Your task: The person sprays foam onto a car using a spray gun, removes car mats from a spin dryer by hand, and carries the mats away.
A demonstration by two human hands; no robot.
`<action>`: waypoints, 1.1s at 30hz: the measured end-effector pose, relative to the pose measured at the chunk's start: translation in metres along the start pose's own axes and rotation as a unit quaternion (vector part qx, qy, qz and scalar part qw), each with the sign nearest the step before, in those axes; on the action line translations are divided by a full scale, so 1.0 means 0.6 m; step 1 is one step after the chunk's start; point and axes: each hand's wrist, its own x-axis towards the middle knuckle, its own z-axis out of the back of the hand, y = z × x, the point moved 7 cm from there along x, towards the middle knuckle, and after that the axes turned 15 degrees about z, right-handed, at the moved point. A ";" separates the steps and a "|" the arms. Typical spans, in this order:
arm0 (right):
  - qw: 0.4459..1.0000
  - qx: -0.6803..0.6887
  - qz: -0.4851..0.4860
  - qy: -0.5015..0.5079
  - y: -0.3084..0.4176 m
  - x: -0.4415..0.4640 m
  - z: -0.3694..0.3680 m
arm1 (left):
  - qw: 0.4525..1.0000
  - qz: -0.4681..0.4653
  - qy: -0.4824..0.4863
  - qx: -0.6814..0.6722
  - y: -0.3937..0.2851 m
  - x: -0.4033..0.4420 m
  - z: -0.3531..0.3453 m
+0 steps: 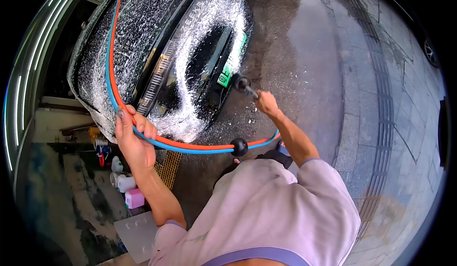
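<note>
head view: left hand [135, 140] curled round paired orange and blue flexible hoses [197, 149], black ball [239, 147] on them; likely springy, maybe slippery, best held around both. right hand [267, 103] closed on grey-black round-headed tool [243, 84], beside foam-covered dark car [138, 32]; seems rigid, grip by shaft.

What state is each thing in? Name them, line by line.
Car: partly coated in white foam
License plate: largely free of foam
Hoses: curved, held up
Black ball: around the hoses
Spray gun: gripped; spraying or not, unclear
Left hand: closed on hoses
Right hand: closed on spray gun
Ground: wet
</note>
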 end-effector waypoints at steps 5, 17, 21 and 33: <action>0.957 -0.001 0.179 0.230 0.108 -0.121 -0.064 | 1.000 0.009 -0.004 0.022 0.020 0.004 -0.025; 0.986 0.112 0.045 -0.118 0.127 -0.102 0.245 | 0.993 -0.068 0.039 -0.093 -0.058 -0.004 -0.057; 0.982 0.002 0.015 -0.189 0.073 -0.065 0.315 | 0.986 -0.059 0.093 -0.127 -0.038 0.011 -0.082; 0.926 0.177 0.329 0.064 0.399 -0.011 0.439 | 0.942 -0.113 0.229 -0.219 -0.194 -0.011 -0.085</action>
